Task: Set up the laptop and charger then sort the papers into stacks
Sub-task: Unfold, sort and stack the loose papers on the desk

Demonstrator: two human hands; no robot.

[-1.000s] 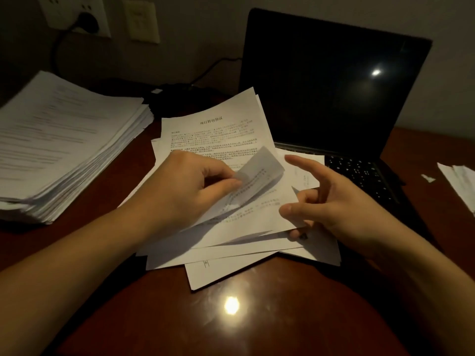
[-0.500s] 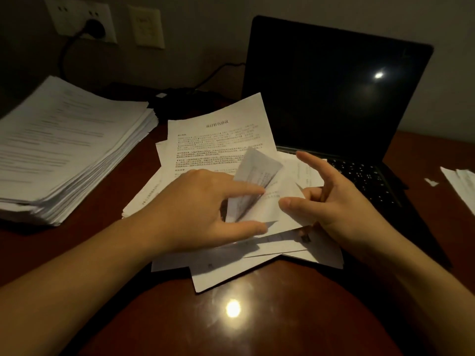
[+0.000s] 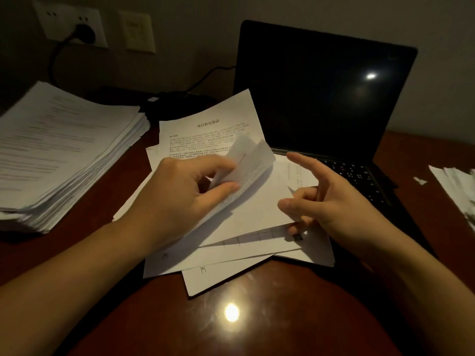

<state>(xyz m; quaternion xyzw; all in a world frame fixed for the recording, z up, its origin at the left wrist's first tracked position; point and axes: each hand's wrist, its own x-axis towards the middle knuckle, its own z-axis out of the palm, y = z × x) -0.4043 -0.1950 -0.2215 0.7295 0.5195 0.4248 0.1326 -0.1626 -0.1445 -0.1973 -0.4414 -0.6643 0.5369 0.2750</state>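
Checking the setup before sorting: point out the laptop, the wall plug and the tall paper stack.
laptop point(image 3: 321, 98), head view, middle of the dark screen.
wall plug point(image 3: 86, 33), head view, black plug body in the socket.
tall paper stack point(image 3: 59, 145), head view, middle of the top sheet.

My desk point(image 3: 282, 325), probably in an office or study: open laptop point(image 3: 321, 93) at upper right, tall paper stack point(image 3: 64, 150) at left, plugged wall socket point(image 3: 69, 24) at upper left.

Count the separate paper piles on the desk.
3: tall stack far left; loose pile in the centre; small pile at right edge, partly out of frame.
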